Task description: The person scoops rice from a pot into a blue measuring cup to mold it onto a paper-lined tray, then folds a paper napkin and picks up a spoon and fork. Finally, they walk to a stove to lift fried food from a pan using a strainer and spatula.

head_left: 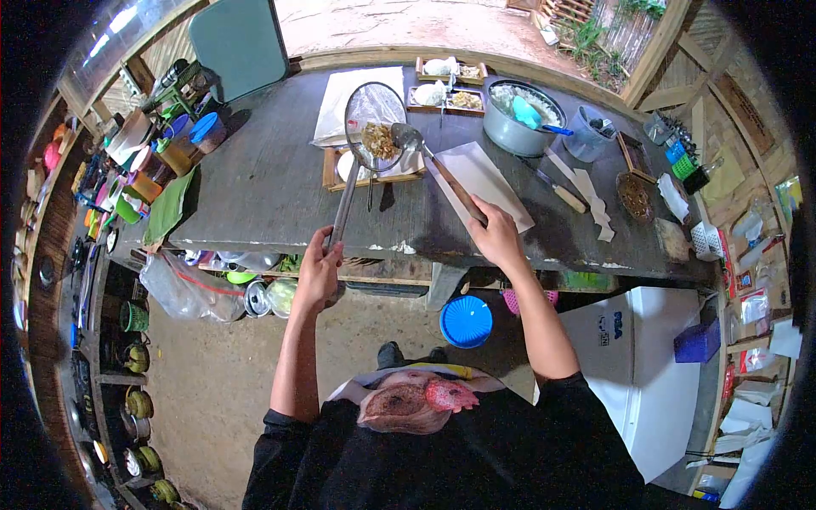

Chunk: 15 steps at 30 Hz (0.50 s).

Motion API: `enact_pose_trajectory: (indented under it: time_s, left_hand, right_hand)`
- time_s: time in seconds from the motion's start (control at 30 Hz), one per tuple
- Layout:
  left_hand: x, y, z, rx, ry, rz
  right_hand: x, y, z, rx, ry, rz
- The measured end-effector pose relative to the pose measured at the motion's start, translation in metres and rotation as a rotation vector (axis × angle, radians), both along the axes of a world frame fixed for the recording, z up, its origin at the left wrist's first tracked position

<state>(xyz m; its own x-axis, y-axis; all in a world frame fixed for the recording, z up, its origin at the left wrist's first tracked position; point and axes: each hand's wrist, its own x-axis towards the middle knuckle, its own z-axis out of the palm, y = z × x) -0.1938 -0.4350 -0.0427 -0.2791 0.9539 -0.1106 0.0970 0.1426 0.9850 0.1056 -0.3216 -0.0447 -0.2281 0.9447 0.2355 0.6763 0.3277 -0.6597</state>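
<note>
My left hand [319,270] is closed round the long handle of a round strainer [371,98], held out over the table. Brown fried-looking food [380,143] lies in its mesh. In my right hand [495,235] is the wooden handle of a metal spatula [455,187], whose blade touches or nearly touches the food. Below the strainer sits a wooden tray [330,177] with a white mound, probably rice [346,167], partly hidden by the rim. White paper sheets [484,183] lie right of the tray, and a paper stack [336,106] lies behind it.
Two filled wooden trays [446,100] stand at the back. To the right are a large pot [514,144] of rice with a turquoise scoop, a grey bucket [586,144] and a knife [568,197]. Bottles and a green leaf [170,212] are left. A white freezer [633,374] stands below right.
</note>
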Motion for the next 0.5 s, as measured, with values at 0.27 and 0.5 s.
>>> enact_pose_trajectory:
  time_s: [0.27,0.5]
  left_hand:
    - [0.004,0.002,0.008,-0.026,0.165,-0.033]
    - [-0.001,0.009,0.001,0.053,0.143,-0.031]
  right_hand:
    - [-0.009,0.021,-0.005,0.19,-0.01,0.001]
    - [-0.009,0.014,-0.002,0.054,-0.046,0.006]
